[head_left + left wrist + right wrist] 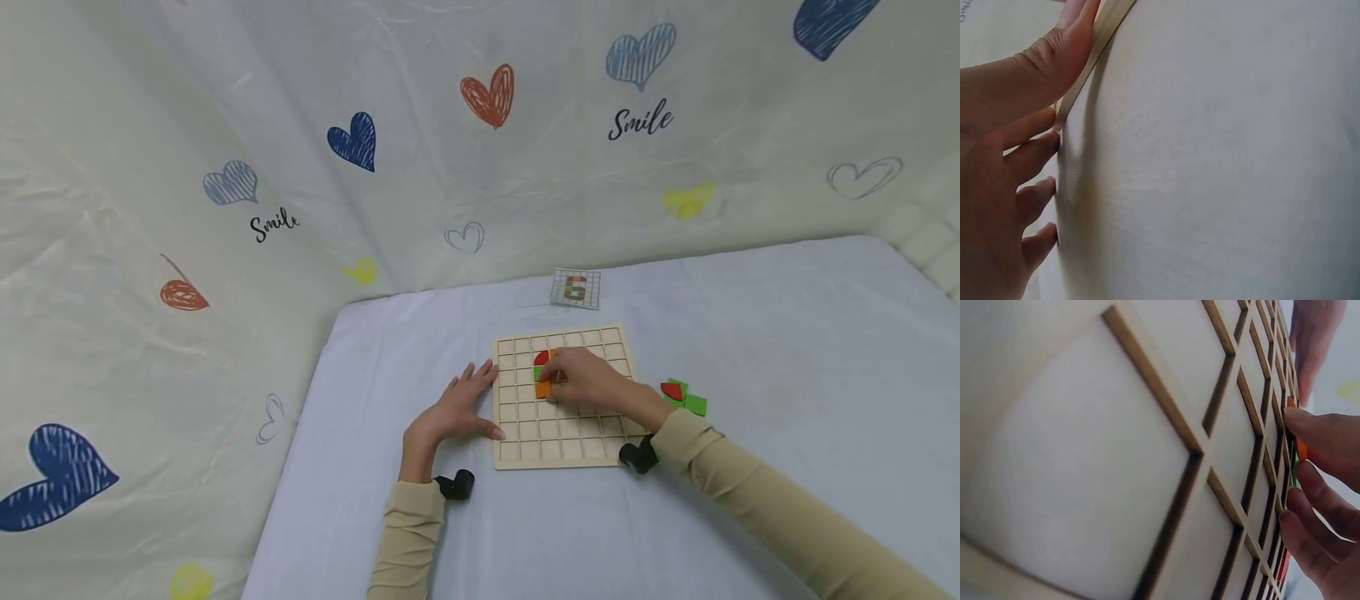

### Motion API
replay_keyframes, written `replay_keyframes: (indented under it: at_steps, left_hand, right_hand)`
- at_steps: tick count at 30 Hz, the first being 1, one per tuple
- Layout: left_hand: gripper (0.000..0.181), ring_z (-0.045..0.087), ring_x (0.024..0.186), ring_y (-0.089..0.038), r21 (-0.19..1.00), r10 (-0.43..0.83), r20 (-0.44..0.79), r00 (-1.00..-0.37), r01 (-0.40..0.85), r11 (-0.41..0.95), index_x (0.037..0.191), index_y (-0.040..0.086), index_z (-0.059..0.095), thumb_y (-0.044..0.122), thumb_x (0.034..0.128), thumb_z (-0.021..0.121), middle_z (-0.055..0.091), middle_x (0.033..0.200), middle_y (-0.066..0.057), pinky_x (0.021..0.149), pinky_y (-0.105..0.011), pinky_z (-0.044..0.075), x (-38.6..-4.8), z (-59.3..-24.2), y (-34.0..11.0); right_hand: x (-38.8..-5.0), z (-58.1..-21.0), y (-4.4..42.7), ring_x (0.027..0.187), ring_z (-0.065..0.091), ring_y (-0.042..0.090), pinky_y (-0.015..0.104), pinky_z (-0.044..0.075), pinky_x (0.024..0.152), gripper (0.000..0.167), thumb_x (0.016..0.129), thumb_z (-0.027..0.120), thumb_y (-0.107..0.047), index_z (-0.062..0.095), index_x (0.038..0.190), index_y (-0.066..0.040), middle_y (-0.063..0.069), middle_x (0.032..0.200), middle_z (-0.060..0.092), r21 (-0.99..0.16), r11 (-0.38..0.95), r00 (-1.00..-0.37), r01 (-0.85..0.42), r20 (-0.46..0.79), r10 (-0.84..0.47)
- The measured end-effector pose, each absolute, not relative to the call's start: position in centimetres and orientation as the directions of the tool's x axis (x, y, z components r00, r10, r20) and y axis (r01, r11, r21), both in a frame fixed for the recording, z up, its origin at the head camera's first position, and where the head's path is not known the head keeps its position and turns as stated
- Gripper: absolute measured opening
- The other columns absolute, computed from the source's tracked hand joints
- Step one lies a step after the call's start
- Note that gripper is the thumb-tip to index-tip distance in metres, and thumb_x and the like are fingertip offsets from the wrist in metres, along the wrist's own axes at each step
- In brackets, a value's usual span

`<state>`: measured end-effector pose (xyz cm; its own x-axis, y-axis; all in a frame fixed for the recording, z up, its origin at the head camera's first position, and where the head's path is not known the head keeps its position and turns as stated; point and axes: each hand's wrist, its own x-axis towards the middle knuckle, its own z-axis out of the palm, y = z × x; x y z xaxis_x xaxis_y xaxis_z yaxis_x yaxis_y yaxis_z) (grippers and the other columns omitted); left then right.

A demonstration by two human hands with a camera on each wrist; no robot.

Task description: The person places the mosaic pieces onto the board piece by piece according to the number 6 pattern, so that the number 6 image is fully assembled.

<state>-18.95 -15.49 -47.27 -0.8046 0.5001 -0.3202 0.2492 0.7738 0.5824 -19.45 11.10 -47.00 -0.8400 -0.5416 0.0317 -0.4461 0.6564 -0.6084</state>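
Observation:
A square wooden grid board (558, 450) lies on the white-covered table. My left hand (459, 408) spreads its fingers along the left edge; in the left wrist view the thumb (1060, 59) lies against the board's rim. Over the board's upper middle, my right hand (588, 379) has its bent fingers and thumb at the coloured tiles. A red rounded tile (542, 358), a green tile (538, 372) and an orange tile (542, 390) show left of it. In the right wrist view, the thumb is at an orange tile (1301, 449); whether anything is pinched is hidden.
Right of the board lie loose green tiles (696, 405) and a red quarter-round tile (672, 391). Behind the board is a small card (576, 288) printed with a coloured grid pattern. A white curtain (420, 75) with hearts hangs behind the table.

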Motion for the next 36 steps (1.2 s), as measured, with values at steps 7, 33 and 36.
replay_keyframes:
  at_steps: [7,33,36]
  left_hand:
    - [0.113,-0.001,0.162,-0.027,0.57,0.493,-0.325,-0.807,0.249,0.783,0.166,0.015,0.022,0.031,0.0775,0.091,0.013,0.174,-0.001,0.132,-0.048,0.002,-19.0,-47.2,-15.4]
    - [0.114,-0.001,0.162,-0.027,0.562,0.49,-0.329,-0.807,0.25,0.788,0.165,0.013,0.023,0.029,0.0761,0.092,0.013,0.174,-0.001,0.131,-0.049,0.004,-18.9,-47.6,-15.4]
    - [0.114,-0.001,0.162,-0.027,0.564,0.491,-0.328,-0.807,0.249,0.787,0.165,0.013,0.023,0.029,0.0763,0.092,0.013,0.174,-0.002,0.131,-0.049,0.004,-19.0,-47.5,-15.4]
  right_hand:
    - [-19.3,-47.0,11.0,0.086,0.062,0.019,0.037,0.056,0.082,0.019,0.084,0.083,-0.008,0.079,0.101,-0.002,0.006,0.096,0.072,-0.6,0.65,-0.832,-0.466,0.048,-0.552]
    - [-17.4,-46.0,17.5,0.098,0.066,0.024,0.043,0.059,0.086,0.021,0.093,0.071,-0.003,0.076,0.113,0.001,0.008,0.105,0.076,-0.643,0.687,-0.899,-0.339,0.005,-0.439]
    - [-17.1,-45.8,18.4,0.097,0.067,0.026,0.044,0.06,0.085,0.021,0.092,0.071,-0.002,0.076,0.112,0.002,0.01,0.105,0.076,-0.635,0.697,-0.906,-0.334,0.013,-0.423]
